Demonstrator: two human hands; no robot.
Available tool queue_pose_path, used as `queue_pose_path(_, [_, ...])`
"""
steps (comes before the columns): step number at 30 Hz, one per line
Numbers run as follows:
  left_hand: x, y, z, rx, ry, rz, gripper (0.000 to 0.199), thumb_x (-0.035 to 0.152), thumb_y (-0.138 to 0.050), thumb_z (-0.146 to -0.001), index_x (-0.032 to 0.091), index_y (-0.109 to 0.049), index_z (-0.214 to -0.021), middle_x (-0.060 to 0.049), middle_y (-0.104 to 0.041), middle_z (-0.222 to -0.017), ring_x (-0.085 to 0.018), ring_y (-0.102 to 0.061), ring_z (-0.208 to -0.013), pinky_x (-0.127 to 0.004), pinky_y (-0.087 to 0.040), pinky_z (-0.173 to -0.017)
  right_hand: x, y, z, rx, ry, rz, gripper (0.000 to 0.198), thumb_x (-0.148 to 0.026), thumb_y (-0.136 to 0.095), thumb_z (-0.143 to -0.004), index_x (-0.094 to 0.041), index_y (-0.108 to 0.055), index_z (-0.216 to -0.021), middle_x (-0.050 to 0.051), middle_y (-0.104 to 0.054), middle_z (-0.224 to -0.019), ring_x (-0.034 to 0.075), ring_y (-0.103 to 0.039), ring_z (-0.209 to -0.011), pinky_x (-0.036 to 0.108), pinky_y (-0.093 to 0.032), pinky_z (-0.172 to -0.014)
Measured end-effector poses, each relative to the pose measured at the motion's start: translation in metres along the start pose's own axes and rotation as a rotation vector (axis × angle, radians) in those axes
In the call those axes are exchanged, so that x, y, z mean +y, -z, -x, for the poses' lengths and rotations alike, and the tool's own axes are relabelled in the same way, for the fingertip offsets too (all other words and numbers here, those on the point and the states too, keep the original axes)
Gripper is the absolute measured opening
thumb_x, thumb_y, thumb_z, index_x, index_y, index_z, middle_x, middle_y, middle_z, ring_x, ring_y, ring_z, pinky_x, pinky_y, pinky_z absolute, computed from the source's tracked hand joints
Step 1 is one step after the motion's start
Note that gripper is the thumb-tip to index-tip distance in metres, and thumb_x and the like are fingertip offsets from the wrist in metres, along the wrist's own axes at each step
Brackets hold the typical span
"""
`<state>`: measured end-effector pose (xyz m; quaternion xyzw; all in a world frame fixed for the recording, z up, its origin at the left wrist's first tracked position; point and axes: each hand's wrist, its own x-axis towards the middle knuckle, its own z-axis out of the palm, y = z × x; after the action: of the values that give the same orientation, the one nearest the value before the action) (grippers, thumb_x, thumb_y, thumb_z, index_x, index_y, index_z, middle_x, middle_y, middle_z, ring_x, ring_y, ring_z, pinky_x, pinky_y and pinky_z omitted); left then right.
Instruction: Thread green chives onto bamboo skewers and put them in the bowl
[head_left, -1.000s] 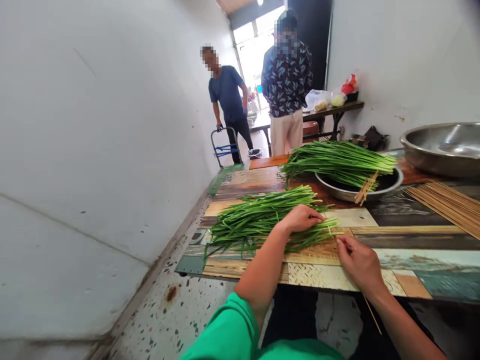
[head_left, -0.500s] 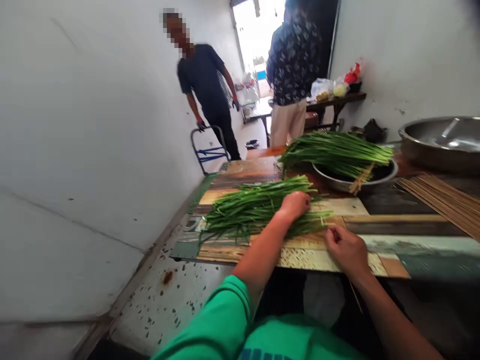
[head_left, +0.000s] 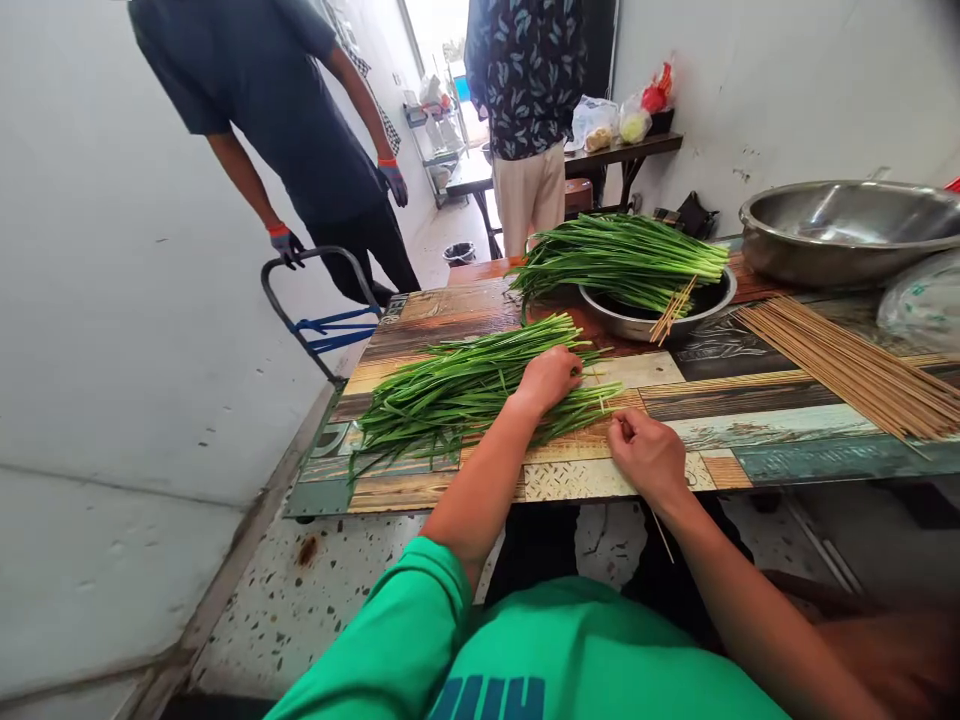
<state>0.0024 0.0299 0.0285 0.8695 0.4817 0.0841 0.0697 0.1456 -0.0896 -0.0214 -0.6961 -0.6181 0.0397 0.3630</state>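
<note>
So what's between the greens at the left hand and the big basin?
In the head view, a smaller bowl stands between those greens and the basin, with another bunch of greens lying across it.

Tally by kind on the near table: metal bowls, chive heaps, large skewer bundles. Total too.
Metal bowls: 2 (large basin, smaller bowl)
Chive heaps: 2 (heap on the table, heap across the smaller bowl)
Large skewer bundle: 1
Total: 5
</note>
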Motion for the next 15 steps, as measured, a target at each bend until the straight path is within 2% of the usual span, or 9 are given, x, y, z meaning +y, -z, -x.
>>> queue_pose_path(4, [0.003,0.009,0.005,-0.107,0.133,-0.059,0.018,0.024,-0.06,-0.083,0.017,-0.075,-0.091,-0.009,-0.071,-0.096,-0.021,-0.063,-0.094,-0.029,-0.049,-0.085,0.001,0.0,0.0,-0.019,-0.004,-0.007,0.021,-0.029,-0.047,-0.079,-0.02,-0.064,-0.071,0.0,-0.058,-0.056,0.012,-0.048,-0.052,0.025,-0.026,-0.054])
queue_pose_path(7, [0.003,0.012,0.008,-0.131,0.123,-0.086,0.021,0.023,-0.059,-0.083,0.018,-0.076,-0.094,-0.01,-0.071,-0.099,-0.021,-0.064,-0.095,-0.029,-0.049,-0.086,0.001,0.0,0.0,-0.032,-0.008,-0.021,0.021,-0.029,-0.046,-0.079,-0.02,-0.064,-0.071,0.0,-0.058,-0.056,0.012,-0.049,-0.052,0.025,-0.027,-0.054])
queue_pose_path(10, [0.003,0.01,0.007,-0.044,0.075,-0.03,0.022,0.021,-0.055,-0.084,0.019,-0.076,-0.093,-0.008,-0.071,-0.1,-0.019,-0.064,-0.096,-0.027,-0.048,-0.086,0.002,0.002,-0.001,-0.036,-0.003,-0.069,0.022,-0.03,-0.046,-0.079,-0.02,-0.064,-0.071,-0.001,-0.057,-0.055,0.012,-0.049,-0.051,0.024,-0.029,-0.054])
queue_pose_path(13, [0.002,0.005,0.004,0.098,0.093,0.13,0.025,0.022,-0.052,-0.087,0.019,-0.075,-0.095,-0.006,-0.073,-0.099,-0.018,-0.064,-0.094,-0.026,-0.048,-0.086,0.003,0.004,-0.001,-0.045,0.008,-0.126,0.022,-0.031,-0.046,-0.079,-0.02,-0.064,-0.071,-0.001,-0.057,-0.055,0.012,-0.048,-0.05,0.024,-0.031,-0.054])
queue_pose_path(15, [0.001,0.001,0.002,0.138,0.115,0.226,0.024,0.023,-0.052,-0.087,0.019,-0.075,-0.095,-0.005,-0.074,-0.097,-0.017,-0.065,-0.091,-0.026,-0.048,-0.087,0.003,0.004,-0.001,-0.05,0.007,-0.145,0.022,-0.031,-0.046,-0.08,-0.021,-0.064,-0.072,-0.001,-0.057,-0.055,0.012,-0.048,-0.049,0.023,-0.032,-0.053])
